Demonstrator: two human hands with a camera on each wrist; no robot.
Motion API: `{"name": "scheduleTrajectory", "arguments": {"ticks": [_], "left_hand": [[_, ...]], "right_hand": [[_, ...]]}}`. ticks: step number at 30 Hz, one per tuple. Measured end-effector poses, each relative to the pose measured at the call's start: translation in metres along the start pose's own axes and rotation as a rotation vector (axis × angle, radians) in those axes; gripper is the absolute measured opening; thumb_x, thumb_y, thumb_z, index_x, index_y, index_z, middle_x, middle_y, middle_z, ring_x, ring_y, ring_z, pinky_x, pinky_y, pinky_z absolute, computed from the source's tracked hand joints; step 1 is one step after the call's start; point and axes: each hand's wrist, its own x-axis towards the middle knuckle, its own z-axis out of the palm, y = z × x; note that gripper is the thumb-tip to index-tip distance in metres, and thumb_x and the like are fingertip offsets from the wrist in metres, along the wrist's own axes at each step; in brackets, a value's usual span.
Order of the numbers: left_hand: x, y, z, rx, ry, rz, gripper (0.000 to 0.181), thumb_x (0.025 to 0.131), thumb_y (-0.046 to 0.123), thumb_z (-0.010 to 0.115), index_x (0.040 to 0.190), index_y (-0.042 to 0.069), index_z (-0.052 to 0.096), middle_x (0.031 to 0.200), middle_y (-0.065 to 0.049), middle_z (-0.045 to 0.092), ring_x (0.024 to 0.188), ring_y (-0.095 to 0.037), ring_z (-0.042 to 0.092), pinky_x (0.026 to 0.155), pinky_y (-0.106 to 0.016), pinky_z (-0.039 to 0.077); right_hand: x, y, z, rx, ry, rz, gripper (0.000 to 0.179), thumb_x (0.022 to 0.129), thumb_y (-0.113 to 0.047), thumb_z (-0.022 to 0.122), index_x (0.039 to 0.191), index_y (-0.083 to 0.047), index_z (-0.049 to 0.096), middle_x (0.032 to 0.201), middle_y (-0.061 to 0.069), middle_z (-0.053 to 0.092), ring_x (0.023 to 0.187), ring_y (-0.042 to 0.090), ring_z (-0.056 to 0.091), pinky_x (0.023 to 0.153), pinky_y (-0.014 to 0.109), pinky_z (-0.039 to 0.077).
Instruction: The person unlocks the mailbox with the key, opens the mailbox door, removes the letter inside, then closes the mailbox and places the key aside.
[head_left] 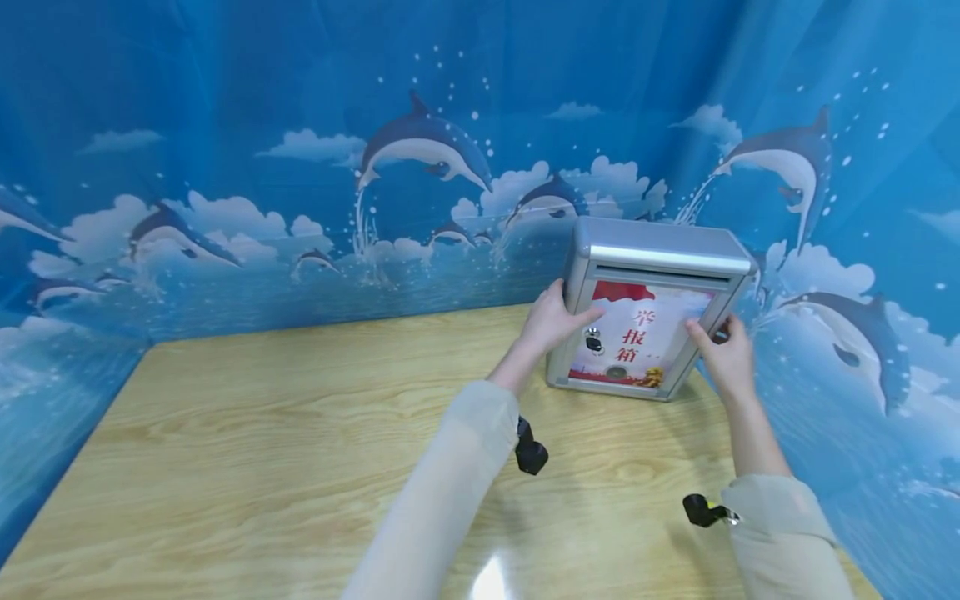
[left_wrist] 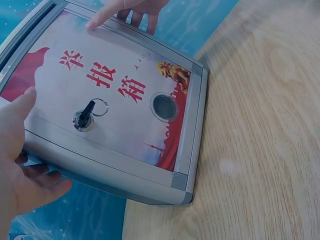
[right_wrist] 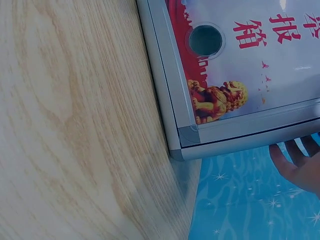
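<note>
A silver metal report box (head_left: 660,242) with a slot along its top stands at the back right of the table. Red characters and a golden lion show on its front panel (left_wrist: 55,45). A black-headed key (left_wrist: 87,112) with a ring sits in the round lock on that panel. My left hand (head_left: 553,321) grips the box's left side, its thumb over the front edge. On the opposite side my right hand (head_left: 727,354) holds the box, thumb on the front and fingers along the side (right_wrist: 295,162). The box's back is hidden.
The wood-grain table (head_left: 262,433) stretches out to the left and front. A blue dolphin-print curtain (head_left: 262,167) hangs behind the table and along its right side, close to the box. Black wrist-camera mounts (head_left: 531,454) stick out from both sleeves.
</note>
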Motion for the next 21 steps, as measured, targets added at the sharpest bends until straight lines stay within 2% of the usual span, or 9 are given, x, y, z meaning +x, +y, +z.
{"name": "scheduleTrajectory", "arguments": {"ticks": [4,6,9,14,16,21], "left_hand": [[0.002,-0.001,0.003,-0.042,-0.02,-0.016,0.088,0.08,0.044,0.069,0.147,0.01,0.023,0.14,-0.011,0.041,0.123,-0.026,0.044,0.097,-0.042,0.04],[0.002,-0.003,0.004,-0.05,-0.013,-0.016,0.088,0.08,0.042,0.07,0.147,0.01,0.022,0.14,-0.011,0.04,0.124,-0.025,0.043,0.097,-0.041,0.039],[0.003,-0.006,0.006,-0.043,0.022,0.002,0.084,0.081,0.039,0.07,0.146,0.009,0.025,0.139,-0.011,0.04,0.124,-0.025,0.043,0.098,-0.039,0.039],[0.005,-0.007,0.011,-0.005,0.06,0.011,0.082,0.081,0.036,0.071,0.145,0.009,0.027,0.138,-0.012,0.041,0.124,-0.024,0.043,0.098,-0.037,0.039],[0.006,-0.007,0.013,-0.002,0.067,0.008,0.082,0.081,0.035,0.071,0.145,0.009,0.026,0.139,-0.012,0.041,0.124,-0.024,0.043,0.098,-0.038,0.039],[0.008,-0.006,0.016,-0.009,0.104,0.006,0.078,0.081,0.03,0.072,0.144,0.01,0.03,0.137,-0.01,0.045,0.122,-0.024,0.046,0.098,-0.037,0.038]], "right_hand": [[0.003,0.003,0.001,0.003,-0.023,-0.018,0.058,0.087,-0.038,0.061,0.121,0.005,0.04,0.108,0.018,0.049,0.082,0.007,0.045,0.067,0.016,0.039],[0.004,0.004,0.002,0.005,-0.03,-0.02,0.055,0.086,-0.037,0.062,0.115,0.004,0.04,0.104,0.014,0.048,0.08,0.006,0.044,0.068,0.017,0.039],[0.004,0.003,0.001,-0.001,-0.05,-0.007,0.059,0.087,-0.039,0.062,0.119,0.005,0.038,0.107,0.017,0.048,0.086,0.013,0.047,0.071,0.021,0.04],[0.003,0.001,0.001,-0.01,-0.089,0.006,0.07,0.087,-0.041,0.06,0.128,0.009,0.033,0.12,0.03,0.045,0.105,0.035,0.046,0.084,0.041,0.04],[0.003,0.001,0.002,-0.004,-0.089,0.011,0.071,0.087,-0.041,0.06,0.129,0.009,0.033,0.121,0.031,0.044,0.107,0.036,0.045,0.087,0.045,0.039],[0.003,0.0,0.003,0.011,-0.06,0.026,0.072,0.085,-0.043,0.063,0.129,0.007,0.036,0.12,0.027,0.046,0.104,0.029,0.045,0.087,0.04,0.04]]}}
